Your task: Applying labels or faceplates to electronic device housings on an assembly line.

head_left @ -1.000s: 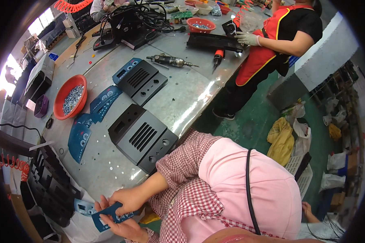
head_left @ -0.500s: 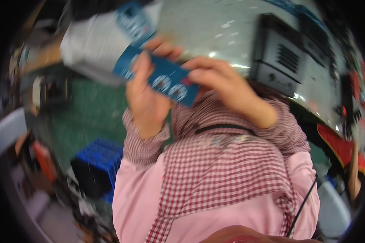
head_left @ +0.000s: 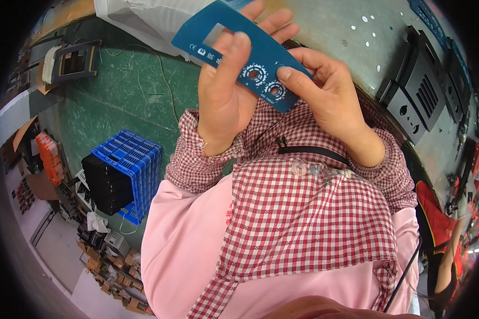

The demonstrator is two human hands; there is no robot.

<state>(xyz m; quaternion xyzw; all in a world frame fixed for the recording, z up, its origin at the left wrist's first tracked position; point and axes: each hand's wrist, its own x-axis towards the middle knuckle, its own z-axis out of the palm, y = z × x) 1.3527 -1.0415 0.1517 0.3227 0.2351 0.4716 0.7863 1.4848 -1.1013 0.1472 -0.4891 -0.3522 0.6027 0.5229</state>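
Note:
A thin blue panel sheet [head_left: 261, 49] with white printed dials, two round holes and a rectangular cutout is held between my hands, tilted and slightly curved. My left hand [head_left: 223, 98] grips it near the cutout, thumb across the front and fingers behind, their tips showing past the far edge. My right hand [head_left: 332, 98] pinches the right end of the sheet, thumb on the printed face near the dials. The right fingers are partly hidden behind the sheet.
Dark slotted metal housings [head_left: 412, 103] stand on the worktable [head_left: 324, 21] to the right. White wrapping [head_left: 143, 18] lies at the far left of the table. On the green floor [head_left: 127, 101] sits a blue crate [head_left: 150, 165] holding black parts.
The view has shifted, and the sheet and hands appear higher and further right. A second blue sheet above the white wrapping no longer shows. My hands still hold the panel sheet.

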